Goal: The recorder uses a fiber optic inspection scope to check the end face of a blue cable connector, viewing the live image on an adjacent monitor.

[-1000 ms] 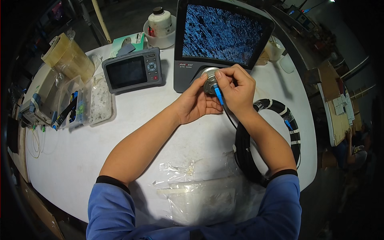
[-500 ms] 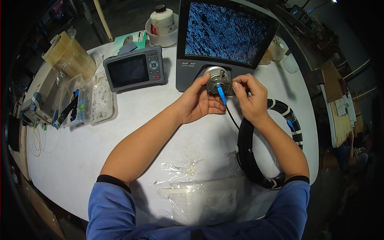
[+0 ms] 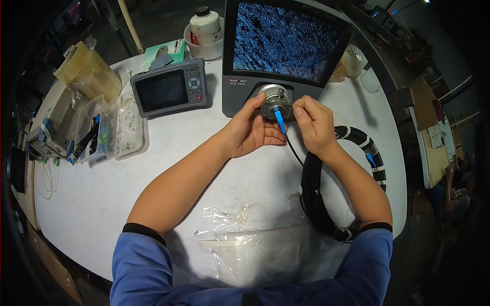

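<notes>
A fiber inspection scope point(image 3: 237, 99) with a large screen stands at the far middle of the table; its screen shows a streaky blue and black pattern. On its front sits a round metal connector mount point(image 3: 276, 97). A blue fiber connector point(image 3: 279, 120) is plugged into the mount, its black cable running down to the right. My left hand point(image 3: 249, 127) holds the mount's left side, thumb on the rim and fingers curled below, behind the connector. My right hand point(image 3: 316, 125) is closed in a pinch at the mount's right edge; its fingertips hide exactly what they grip.
A coiled black cable point(image 3: 312, 199) with white ties lies under my right forearm. Clear plastic bags point(image 3: 255, 250) lie in front of me. Left of the scope are a handheld tester point(image 3: 163, 92), a white bottle point(image 3: 206, 25), plastic boxes point(image 3: 130, 127) and a tape roll point(image 3: 87, 69).
My right thumb and fingers have shifted slightly at the mount's right edge. My left hand keeps its hold, and the blue connector stays in the mount. The whole view has drifted a little.
</notes>
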